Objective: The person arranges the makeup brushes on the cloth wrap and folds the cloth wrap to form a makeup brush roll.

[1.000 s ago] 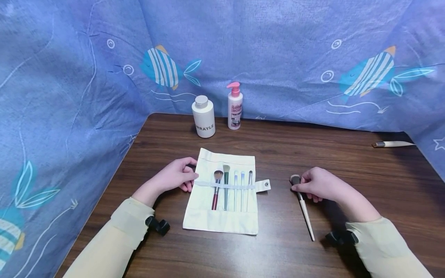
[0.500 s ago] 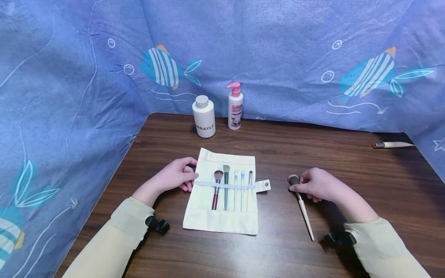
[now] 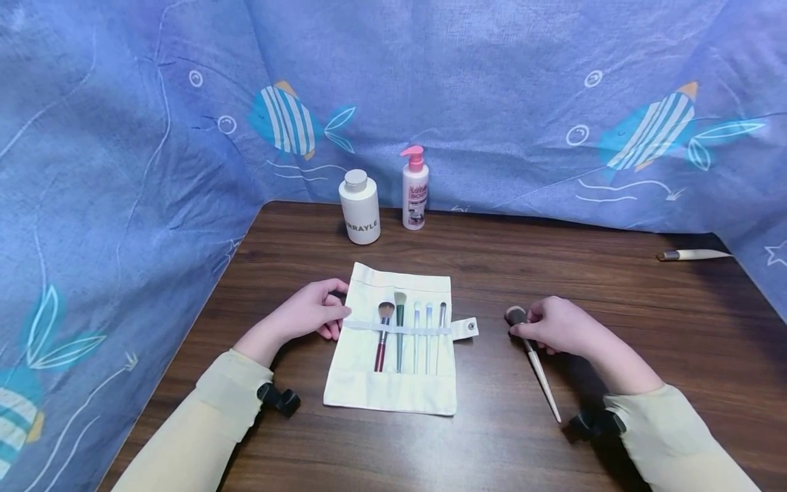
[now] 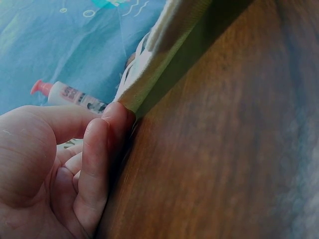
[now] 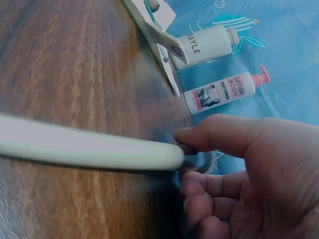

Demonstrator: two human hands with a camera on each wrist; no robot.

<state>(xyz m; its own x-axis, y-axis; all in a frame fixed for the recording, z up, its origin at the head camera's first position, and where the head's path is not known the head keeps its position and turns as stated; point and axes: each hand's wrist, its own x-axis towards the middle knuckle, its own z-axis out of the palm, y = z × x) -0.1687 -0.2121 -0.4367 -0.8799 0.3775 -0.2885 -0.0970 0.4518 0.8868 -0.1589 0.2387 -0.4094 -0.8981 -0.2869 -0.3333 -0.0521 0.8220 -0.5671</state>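
Pinching a pale-handled brush (image 5: 94, 148)

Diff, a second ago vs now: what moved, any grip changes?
Right hand and the brush it pinches shifted slightly left, toward the brush roll; the brush's tail end swung slightly right. Nothing newly gripped or released. Unchanged: brush roll, left hand at its edge, white bottle, pump bottle.

The left arm (image 3: 197, 424) slants forward and to the right, its wrist (image 3: 258, 344) bare, and the left hand (image 3: 313, 309) points inward with thumb and fingers (image 4: 94, 164) bent in a grip. The right arm (image 3: 682, 437) angles forward and to the left; the right hand (image 3: 556, 324) pinches between thumb and fingers (the lower ones curl in underneath). The hands are well apart.
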